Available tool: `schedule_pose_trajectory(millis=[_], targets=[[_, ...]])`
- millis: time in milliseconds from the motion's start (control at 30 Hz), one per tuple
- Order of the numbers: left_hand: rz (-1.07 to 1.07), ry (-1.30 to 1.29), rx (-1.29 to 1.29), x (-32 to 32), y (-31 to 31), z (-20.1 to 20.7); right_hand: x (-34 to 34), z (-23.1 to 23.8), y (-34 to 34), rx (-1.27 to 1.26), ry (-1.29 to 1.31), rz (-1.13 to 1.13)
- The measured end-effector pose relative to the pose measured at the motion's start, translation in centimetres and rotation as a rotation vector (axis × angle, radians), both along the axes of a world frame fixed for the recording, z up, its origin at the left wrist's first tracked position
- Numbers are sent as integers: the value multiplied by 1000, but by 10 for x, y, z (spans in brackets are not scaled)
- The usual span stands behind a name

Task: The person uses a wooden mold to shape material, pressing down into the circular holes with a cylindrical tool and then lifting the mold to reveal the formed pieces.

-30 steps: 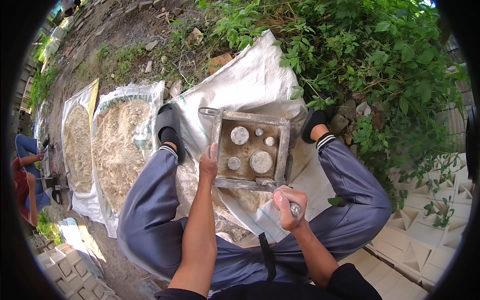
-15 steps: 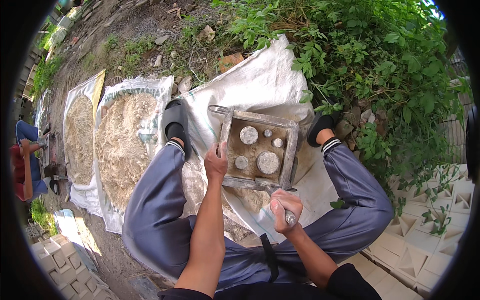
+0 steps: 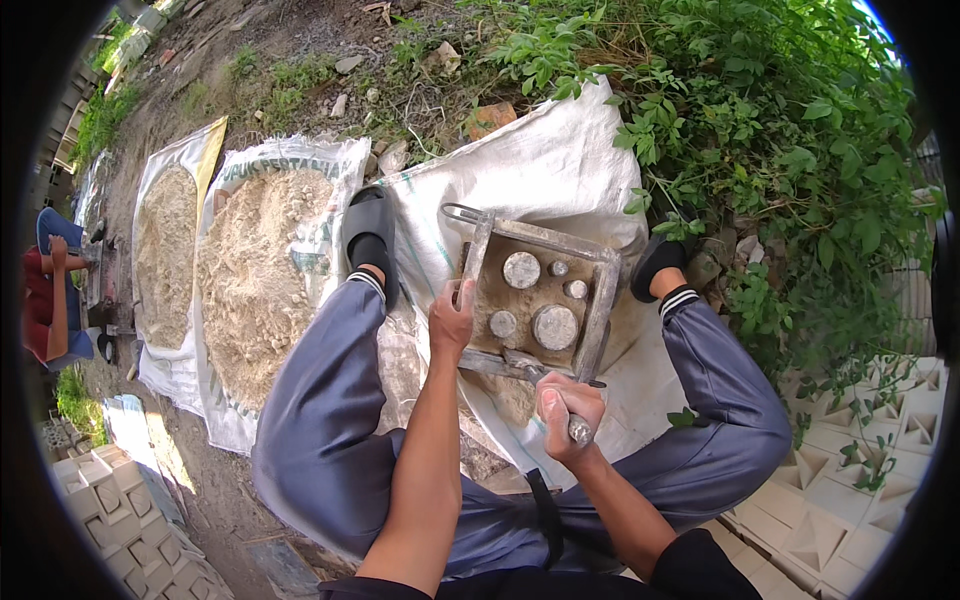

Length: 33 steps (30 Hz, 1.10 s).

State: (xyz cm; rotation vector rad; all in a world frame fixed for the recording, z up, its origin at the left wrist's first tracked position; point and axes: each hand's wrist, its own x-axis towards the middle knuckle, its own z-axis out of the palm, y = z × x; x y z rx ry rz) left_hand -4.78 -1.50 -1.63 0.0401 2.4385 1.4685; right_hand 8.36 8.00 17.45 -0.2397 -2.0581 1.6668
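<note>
Between my legs lies a square mould frame [image 3: 607, 300] with sandy mix inside. Several round grey discs [image 3: 555, 327] of different sizes sit in that mix. My left hand [image 3: 452, 318] is closed round the frame's left side bar. In my right fist [image 3: 570, 412] is a trowel [image 3: 579, 430], its handle end pointing back toward me. The trowel's narrow metal part reaches the frame's near edge; the tip is hard to make out against the sand. A metal loop [image 3: 462, 213] sticks out at the frame's far left corner.
A white woven sack [image 3: 570, 150] lies under the frame. To the left, two more sacks carry heaps of pale sandy powder [image 3: 255, 270]. Green plants [image 3: 760, 130] crowd the far right, and pale moulded blocks [image 3: 850, 480] stand near right. Another person [image 3: 60, 290] sits far left.
The trowel's metal part has moved left and inward over the frame's near edge. My left hand keeps its hold on the side bar. The whole view has shifted slightly.
</note>
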Motion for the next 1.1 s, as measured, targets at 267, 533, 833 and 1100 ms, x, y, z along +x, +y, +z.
schedule_pose_trajectory(millis=[267, 533, 833, 1100], targets=[[29, -93, 96, -2, -3, -3, -4, -9, -9, 20, 30, 96], [28, -88, 143, -5, -2, -2, -16, -3, -16, -6, -7, 65], [22, -156, 145, -5, -5, 0, -30, -6, -18, 74, -85, 120], [15, -139, 205, -4, -5, -20, -44, -6, -31, 207, -97, 75]])
